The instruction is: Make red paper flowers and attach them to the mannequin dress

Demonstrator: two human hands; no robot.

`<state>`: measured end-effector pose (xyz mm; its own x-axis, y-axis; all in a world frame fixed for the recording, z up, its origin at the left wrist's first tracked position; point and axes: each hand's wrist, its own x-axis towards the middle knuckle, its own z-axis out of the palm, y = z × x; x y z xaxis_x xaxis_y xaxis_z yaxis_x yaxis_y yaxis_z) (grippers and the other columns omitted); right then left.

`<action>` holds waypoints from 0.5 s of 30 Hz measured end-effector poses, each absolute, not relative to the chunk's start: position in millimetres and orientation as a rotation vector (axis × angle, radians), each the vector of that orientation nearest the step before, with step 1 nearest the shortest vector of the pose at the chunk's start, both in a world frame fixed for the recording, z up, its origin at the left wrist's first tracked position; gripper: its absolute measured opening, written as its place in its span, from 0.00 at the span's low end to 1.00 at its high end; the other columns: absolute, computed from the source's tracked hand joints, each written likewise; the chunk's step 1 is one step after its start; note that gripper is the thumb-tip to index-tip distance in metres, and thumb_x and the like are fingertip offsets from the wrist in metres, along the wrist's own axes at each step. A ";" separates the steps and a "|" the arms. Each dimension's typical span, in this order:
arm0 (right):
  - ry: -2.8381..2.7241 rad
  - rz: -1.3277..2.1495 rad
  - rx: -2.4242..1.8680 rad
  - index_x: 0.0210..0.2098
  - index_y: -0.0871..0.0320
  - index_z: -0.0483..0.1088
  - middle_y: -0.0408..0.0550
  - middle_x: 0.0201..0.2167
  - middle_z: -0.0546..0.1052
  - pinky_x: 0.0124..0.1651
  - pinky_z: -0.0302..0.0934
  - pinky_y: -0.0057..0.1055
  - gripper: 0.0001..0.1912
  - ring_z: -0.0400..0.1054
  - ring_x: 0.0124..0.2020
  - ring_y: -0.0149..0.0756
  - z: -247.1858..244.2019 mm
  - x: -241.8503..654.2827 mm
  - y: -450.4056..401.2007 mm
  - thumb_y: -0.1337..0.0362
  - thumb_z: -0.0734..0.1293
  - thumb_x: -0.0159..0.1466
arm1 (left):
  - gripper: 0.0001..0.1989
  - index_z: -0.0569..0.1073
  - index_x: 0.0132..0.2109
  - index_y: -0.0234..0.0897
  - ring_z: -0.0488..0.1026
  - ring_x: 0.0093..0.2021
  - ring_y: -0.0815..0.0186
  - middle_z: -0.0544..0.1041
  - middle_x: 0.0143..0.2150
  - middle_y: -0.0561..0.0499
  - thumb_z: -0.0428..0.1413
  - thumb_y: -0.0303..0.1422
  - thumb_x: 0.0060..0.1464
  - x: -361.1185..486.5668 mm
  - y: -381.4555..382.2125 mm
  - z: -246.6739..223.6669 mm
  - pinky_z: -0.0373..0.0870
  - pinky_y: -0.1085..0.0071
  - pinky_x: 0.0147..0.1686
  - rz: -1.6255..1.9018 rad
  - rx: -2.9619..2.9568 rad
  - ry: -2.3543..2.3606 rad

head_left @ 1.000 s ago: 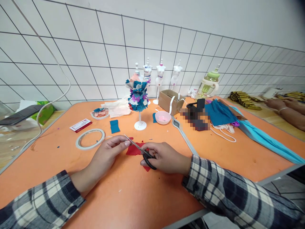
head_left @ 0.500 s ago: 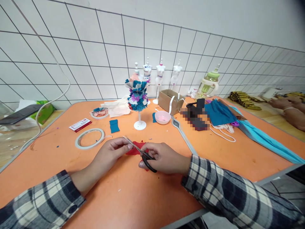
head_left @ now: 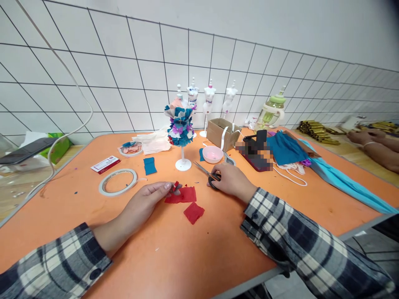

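Between thumb and fingers, my left hand [head_left: 152, 197] pinches a small gathered piece of red crepe paper [head_left: 176, 186]. Below and beside its fingertips lies a red rectangle of the same paper [head_left: 187, 195], and a smaller red square [head_left: 193, 213] rests nearer to me. My right hand [head_left: 229, 178] is closed around the black handles of the scissors [head_left: 204, 169], low over the table by the pink bowl [head_left: 213, 154]. The blades point to the far left. Behind the red pieces stands a small mannequin [head_left: 181, 124] dressed in blue, purple and grey paper ruffles.
A tape roll [head_left: 117, 182], a blue paper piece [head_left: 150, 165] and a card box [head_left: 105, 164] lie to the left. Behind are a cardboard box [head_left: 222, 135], white mannequins and a bottle [head_left: 271, 112]. Blue cloth [head_left: 286, 147] lies right. Another person's hands [head_left: 368, 137] show at far right.
My right hand has carried the scissors away from my left hand, rightward and farther back, down by the bowl. The red pieces on the table are now uncovered.
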<state>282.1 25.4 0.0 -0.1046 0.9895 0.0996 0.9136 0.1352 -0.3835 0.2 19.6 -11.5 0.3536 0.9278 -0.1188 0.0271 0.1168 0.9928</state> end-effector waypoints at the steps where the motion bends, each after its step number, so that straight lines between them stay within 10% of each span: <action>1: -2.068 0.418 -1.852 0.44 0.55 0.74 0.51 0.41 0.77 0.36 0.55 0.30 0.17 0.70 0.41 0.41 -2.5 282.3 26.9 0.59 0.71 0.56 | 0.20 0.83 0.39 0.39 0.77 0.47 0.56 0.84 0.43 0.46 0.63 0.51 0.50 0.3 19.3 -11.1 0.67 0.62 0.52 0.854 1.269 0.994; 15: -2.008 0.607 -1.153 0.43 0.56 0.77 0.42 0.31 0.73 0.33 0.54 0.27 0.11 0.61 0.27 0.27 7.9 238.8 -8.5 0.62 0.69 0.62 | 0.15 0.82 0.41 0.42 0.78 0.46 0.58 0.84 0.43 0.49 0.64 0.45 0.51 8.5 13.2 -3.0 0.72 0.66 0.47 0.669 1.541 0.943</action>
